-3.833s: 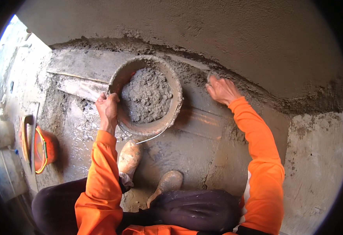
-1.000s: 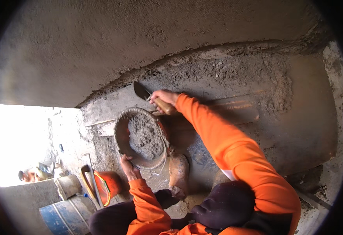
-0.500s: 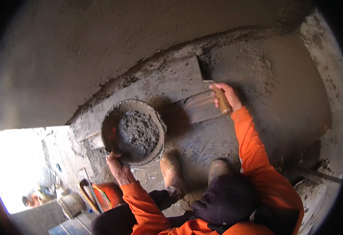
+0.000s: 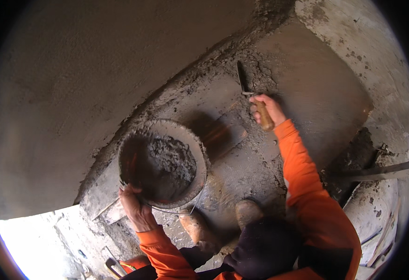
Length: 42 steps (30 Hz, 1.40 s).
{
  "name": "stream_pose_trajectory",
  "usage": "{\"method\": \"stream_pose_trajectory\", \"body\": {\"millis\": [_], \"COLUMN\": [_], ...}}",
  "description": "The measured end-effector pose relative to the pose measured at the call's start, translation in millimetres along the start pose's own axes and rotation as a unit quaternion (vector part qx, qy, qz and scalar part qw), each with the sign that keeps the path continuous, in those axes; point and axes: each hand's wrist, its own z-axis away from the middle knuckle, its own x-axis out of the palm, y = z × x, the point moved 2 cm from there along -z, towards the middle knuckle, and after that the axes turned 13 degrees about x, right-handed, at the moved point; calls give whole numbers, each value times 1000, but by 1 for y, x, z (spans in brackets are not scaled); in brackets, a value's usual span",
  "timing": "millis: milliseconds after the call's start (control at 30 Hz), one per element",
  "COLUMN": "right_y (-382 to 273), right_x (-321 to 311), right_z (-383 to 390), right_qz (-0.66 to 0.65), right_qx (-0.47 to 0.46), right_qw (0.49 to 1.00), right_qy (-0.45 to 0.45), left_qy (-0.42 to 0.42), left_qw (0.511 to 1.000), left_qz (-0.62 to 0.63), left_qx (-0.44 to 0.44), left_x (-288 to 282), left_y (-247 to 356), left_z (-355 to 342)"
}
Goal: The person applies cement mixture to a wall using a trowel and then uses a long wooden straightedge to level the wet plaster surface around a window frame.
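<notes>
At the left, my left hand (image 4: 135, 208) is closed on the near-left rim of a mud-caked round bucket (image 4: 201, 161). Wet grey mortar (image 4: 173, 158) lies inside the bucket, heaped toward its right side. My right hand (image 4: 274, 111) wraps round the wooden handle of a trowel (image 4: 264, 116). Its thin metal blade points away from me and shows almost edge-on, over or against rough mortar (image 4: 260, 70) spread along the foot of the wall. Whether the blade touches that mortar I cannot tell.
A smooth plastered wall (image 4: 83, 84) rises at the far left. Stained pale wall (image 4: 367, 51) stands at the right, with a dark bar (image 4: 377, 172) jutting from it. My muddy boots (image 4: 248, 212) stand just below the bucket. An orange object and a saw-like handle (image 4: 114, 267) lie lower left.
The view has turned, shifting the surroundings. The trowel's blade has tilted from lying flatter to nearly edge-on, over lumpy mortar. My left hand stays on the bucket's rim, and the bucket appears slightly more tilted.
</notes>
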Motion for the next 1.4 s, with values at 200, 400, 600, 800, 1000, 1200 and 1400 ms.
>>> {"method": "stream_pose_trajectory", "body": {"millis": [200, 400, 600, 800, 1000, 1200, 1400], "right_y": [-65, -119, -46, -74, -66, -47, -145], "right_x": [-71, -156, -40, -52, 24, 41, -113], "right_z": [65, 17, -21, 28, 89, 79, 7], "right_qz": [299, 608, 396, 427, 649, 722, 748], "right_qx": [-81, -117, -72, -88, -364, -260, -202], "right_qw": [942, 686, 909, 894, 661, 604, 487], "right_qy": [130, 381, 105, 101, 93, 217, 403], "left_qy": [-46, -69, -48, -61, -49, -39, -82], "left_qw": [992, 995, 994, 994, 990, 997, 995], "left_qz": [-116, -41, -50, -47, -51, -16, -50], "left_qx": [33, 58, 87, 82, 120, 70, -31], "left_x": [92, 165, 164, 156, 163, 139, -1], "left_y": [-11, -8, -19, -21, -27, -22, -35], "left_z": [-1, 9, 8, 6, 19, 19, -73]}}
